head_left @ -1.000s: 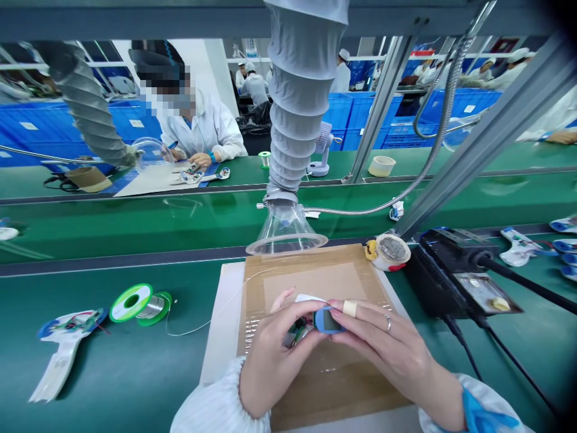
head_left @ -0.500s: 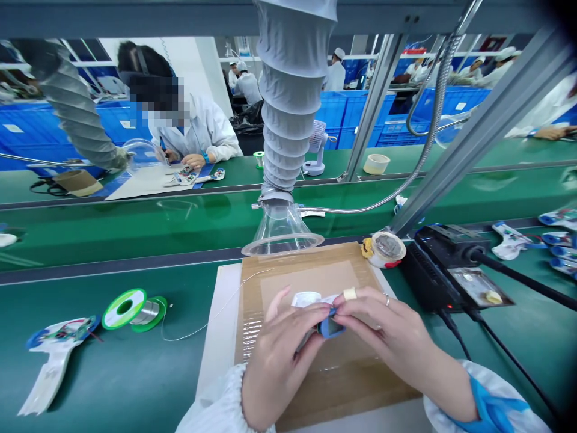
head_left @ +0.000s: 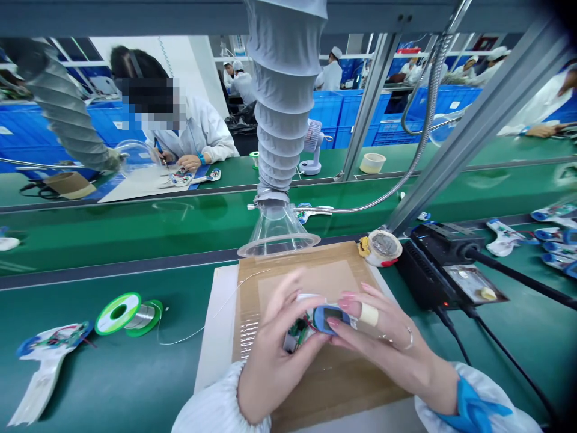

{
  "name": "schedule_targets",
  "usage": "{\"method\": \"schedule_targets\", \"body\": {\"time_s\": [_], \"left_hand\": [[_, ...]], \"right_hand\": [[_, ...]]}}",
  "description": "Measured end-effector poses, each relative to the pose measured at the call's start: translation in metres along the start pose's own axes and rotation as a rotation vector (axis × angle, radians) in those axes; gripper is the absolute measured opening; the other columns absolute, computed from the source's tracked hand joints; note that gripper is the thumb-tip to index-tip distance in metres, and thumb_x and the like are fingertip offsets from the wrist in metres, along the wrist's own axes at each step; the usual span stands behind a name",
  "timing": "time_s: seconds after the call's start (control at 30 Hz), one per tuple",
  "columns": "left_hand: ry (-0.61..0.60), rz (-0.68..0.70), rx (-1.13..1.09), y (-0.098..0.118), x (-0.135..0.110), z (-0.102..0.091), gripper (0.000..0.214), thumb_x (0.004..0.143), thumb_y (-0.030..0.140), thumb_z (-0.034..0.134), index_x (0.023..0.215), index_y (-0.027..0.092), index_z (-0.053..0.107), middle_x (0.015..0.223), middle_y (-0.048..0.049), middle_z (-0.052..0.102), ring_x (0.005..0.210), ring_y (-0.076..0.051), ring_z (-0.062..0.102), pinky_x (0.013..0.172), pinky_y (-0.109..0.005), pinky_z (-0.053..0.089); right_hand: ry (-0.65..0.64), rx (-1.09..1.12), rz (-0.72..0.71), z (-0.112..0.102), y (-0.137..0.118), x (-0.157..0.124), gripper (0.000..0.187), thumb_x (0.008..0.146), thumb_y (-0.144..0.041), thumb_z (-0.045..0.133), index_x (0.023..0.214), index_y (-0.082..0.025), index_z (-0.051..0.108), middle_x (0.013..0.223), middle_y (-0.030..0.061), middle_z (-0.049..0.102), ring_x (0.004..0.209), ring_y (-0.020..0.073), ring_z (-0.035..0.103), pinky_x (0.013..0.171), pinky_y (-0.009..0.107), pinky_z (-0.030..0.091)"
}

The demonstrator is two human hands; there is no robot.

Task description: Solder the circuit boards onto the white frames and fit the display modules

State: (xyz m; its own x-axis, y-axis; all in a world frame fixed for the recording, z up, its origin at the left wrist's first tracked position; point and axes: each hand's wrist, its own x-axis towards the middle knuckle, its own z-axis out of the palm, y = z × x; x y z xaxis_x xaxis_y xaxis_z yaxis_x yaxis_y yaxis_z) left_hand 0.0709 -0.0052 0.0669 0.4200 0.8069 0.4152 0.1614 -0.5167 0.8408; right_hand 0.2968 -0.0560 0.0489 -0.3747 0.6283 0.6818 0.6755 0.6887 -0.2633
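Observation:
My left hand [head_left: 274, 355] curls around a white-and-blue handheld device, gripping it between thumb and fingers; a green circuit board [head_left: 295, 331] with red wires shows in its opened body. At the device's other end, a blue-framed screen piece [head_left: 319, 317] is pinched by my right hand [head_left: 392, 331], thumb on the front and fingers along the top. A pale finger cover and a ring are on that hand. Both hands are above the cardboard sheet [head_left: 297, 403]. My fingers hide much of the device.
Left of the cardboard lie a solder wire spool [head_left: 118, 314] and another opened device [head_left: 49, 361]. A clear extractor hood [head_left: 278, 237] hangs ahead. To the right stand a tape roll [head_left: 383, 248] and a black soldering station [head_left: 428, 276] with cables. A co-worker [head_left: 189, 132] sits opposite.
The blue screen piece has turned to show its front toward me, and the circuit board beside it has come into view. My right fingers have shifted on the piece. The view has moved slightly.

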Motion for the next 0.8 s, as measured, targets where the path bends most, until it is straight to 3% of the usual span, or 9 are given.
{"method": "schedule_targets", "body": {"time_s": [0.07,0.1,0.17,0.23,0.37,0.47,0.6,0.8], "left_hand": [[-0.001,-0.197,-0.160,-0.003,-0.004,0.005,0.058,0.094,0.039,0.077,0.148,0.035,0.056,0.170,-0.0078,0.033,0.151,-0.033,0.043,0.114,-0.043,0.053],[-0.034,-0.311,-0.278,-0.003,-0.005,0.008,0.065,0.094,0.046,0.075,0.154,0.034,0.050,0.170,-0.0102,0.031,0.148,-0.035,0.046,0.107,-0.043,0.059],[-0.135,-0.496,-0.530,-0.002,-0.007,0.013,0.073,0.097,0.059,0.066,0.160,0.030,0.041,0.163,-0.0160,0.042,0.130,-0.036,0.063,0.085,-0.040,0.068],[-0.160,-0.579,-0.703,0.001,-0.007,0.016,0.077,0.099,0.067,0.055,0.162,0.025,0.039,0.150,-0.0196,0.055,0.110,-0.032,0.071,0.068,-0.036,0.068],[-0.093,-0.562,-0.749,0.005,-0.004,0.015,0.067,0.104,0.065,0.047,0.154,0.020,0.052,0.120,-0.0172,0.071,0.092,-0.024,0.073,0.064,-0.027,0.064],[-0.133,-0.521,-0.775,0.005,-0.003,0.013,0.063,0.104,0.063,0.048,0.150,0.021,0.057,0.113,-0.0157,0.073,0.078,-0.018,0.070,0.055,-0.020,0.056],[-0.183,-0.517,-0.762,0.005,-0.004,0.009,0.063,0.106,0.061,0.048,0.150,0.016,0.058,0.078,-0.0087,0.070,0.057,-0.012,0.058,0.051,-0.018,0.048],[-0.259,-0.516,-0.730,0.005,-0.003,0.006,0.066,0.107,0.062,0.043,0.148,0.013,0.057,0.087,-0.0122,0.074,0.053,-0.010,0.056,0.049,-0.017,0.046]], "right_hand": [[0.064,-0.051,-0.049,0.000,-0.002,0.005,0.072,0.091,-0.003,0.073,0.155,-0.025,0.048,0.123,0.0042,0.078,0.131,0.0217,0.066,0.128,0.047,0.038],[0.100,-0.070,-0.066,0.000,-0.003,0.008,0.071,0.090,-0.002,0.072,0.154,-0.022,0.049,0.120,0.0046,0.079,0.130,0.0209,0.067,0.130,0.046,0.035],[0.126,-0.064,-0.059,0.000,-0.005,0.015,0.064,0.094,-0.003,0.068,0.153,-0.021,0.050,0.122,0.0045,0.078,0.130,0.0186,0.067,0.131,0.045,0.031],[0.127,-0.008,-0.034,-0.002,-0.006,0.020,0.057,0.098,-0.004,0.061,0.152,-0.023,0.052,0.130,0.0046,0.073,0.132,0.0163,0.064,0.132,0.044,0.031],[0.104,0.087,0.006,-0.003,-0.006,0.024,0.051,0.098,-0.004,0.061,0.146,-0.023,0.058,0.146,0.0065,0.058,0.141,0.0149,0.054,0.132,0.041,0.030],[0.060,0.121,0.041,-0.003,-0.004,0.022,0.050,0.098,-0.004,0.060,0.145,-0.023,0.058,0.154,0.0062,0.049,0.146,0.0151,0.048,0.133,0.039,0.026],[0.037,0.148,0.052,-0.002,-0.004,0.021,0.049,0.098,-0.004,0.060,0.143,-0.023,0.059,0.155,0.0061,0.048,0.145,0.0142,0.049,0.132,0.036,0.029],[0.027,0.173,0.061,-0.004,-0.007,0.020,0.042,0.101,-0.009,0.058,0.140,-0.024,0.062,0.148,0.0063,0.055,0.140,0.0137,0.054,0.130,0.037,0.031]]}}
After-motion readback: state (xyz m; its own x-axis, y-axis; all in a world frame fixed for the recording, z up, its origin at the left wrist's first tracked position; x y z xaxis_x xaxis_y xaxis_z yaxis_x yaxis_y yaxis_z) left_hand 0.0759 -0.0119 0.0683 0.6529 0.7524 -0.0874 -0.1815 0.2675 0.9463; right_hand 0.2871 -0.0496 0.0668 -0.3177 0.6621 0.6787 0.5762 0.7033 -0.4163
